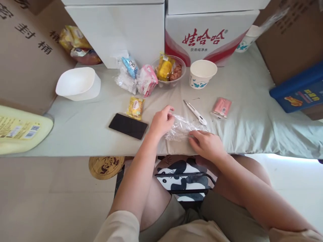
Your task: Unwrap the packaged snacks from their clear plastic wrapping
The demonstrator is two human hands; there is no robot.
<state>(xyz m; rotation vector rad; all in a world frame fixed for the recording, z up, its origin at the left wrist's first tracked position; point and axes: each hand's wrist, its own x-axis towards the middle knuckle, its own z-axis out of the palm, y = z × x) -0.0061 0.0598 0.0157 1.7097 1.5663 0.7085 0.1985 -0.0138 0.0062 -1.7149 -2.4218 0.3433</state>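
Observation:
A crumpled clear plastic bag (179, 129) lies on the cloth-covered table between my hands. Its left edge is pinched in my left hand (163, 121), whose fingers are curled. From the right, my right hand (208, 144) grips the bag's other side between thumb and fingers. Just beyond the bag is a white utility knife (195, 112), touched by neither hand. A black phone (128, 126) rests left of my left hand, with a yellow wrapped snack (136, 108) behind it. Farther right lies a pink wrapped packet (221, 107).
Along the back stand a white bowl (78, 84), a bag of snacks (147, 80), a clear bowl (180, 75) of wrapped snacks and a paper cup (203, 74). White cartons (121, 33) block the rear. A yellow jug (25, 131) and a blue package (297, 89) flank the table.

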